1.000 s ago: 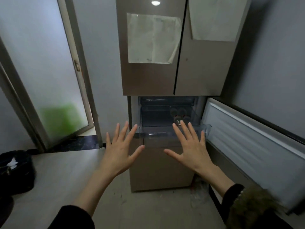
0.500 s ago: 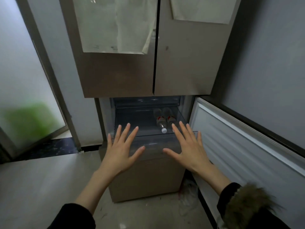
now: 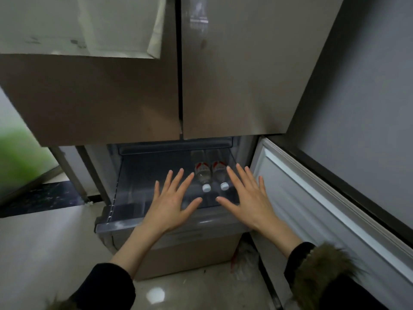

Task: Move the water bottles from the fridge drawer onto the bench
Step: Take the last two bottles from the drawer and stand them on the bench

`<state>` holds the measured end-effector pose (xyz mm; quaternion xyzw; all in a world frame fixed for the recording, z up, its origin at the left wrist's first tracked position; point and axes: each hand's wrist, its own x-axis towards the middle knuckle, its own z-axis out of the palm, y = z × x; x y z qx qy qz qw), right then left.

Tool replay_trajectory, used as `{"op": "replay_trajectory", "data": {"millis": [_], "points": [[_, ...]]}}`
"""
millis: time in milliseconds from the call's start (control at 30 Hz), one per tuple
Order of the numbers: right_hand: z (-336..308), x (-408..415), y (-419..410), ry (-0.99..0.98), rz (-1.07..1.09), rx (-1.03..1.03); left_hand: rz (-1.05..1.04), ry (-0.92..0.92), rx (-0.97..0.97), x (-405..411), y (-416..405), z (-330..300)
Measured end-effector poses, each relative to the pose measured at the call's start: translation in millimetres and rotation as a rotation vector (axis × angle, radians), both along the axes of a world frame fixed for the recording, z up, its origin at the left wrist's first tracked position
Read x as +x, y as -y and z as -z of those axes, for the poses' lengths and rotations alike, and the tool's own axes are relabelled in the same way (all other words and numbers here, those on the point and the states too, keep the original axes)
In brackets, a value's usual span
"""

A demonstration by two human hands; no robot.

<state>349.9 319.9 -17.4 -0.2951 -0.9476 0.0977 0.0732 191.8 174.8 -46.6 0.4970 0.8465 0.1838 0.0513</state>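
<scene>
Fingers (image 3: 176, 182) spread; 2 bottles (image 3: 203, 173) lie caps toward viewer.

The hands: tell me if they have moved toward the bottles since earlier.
Yes. Both hands have come forward over the drawer rim, flanking the bottles.

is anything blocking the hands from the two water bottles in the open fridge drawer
Nothing visible does. The drawer is pulled out with its top open, and both water bottles lie side by side, caps toward the person. The left hand and right hand hover open just in front of them.
</scene>
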Motion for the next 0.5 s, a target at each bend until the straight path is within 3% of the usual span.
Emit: {"op": "replay_trajectory", "data": {"millis": [367, 500], "points": [[47.1, -54.3, -93.0, 0.066, -0.038, -0.326, -0.122, 0.273, -0.170, -26.5, -111.1, 49.7], [69.2, -81.6, -109.4, 0.150, 0.006, -0.482, -0.177, 0.394, -0.139, -35.4, -141.2, 67.7]]}}
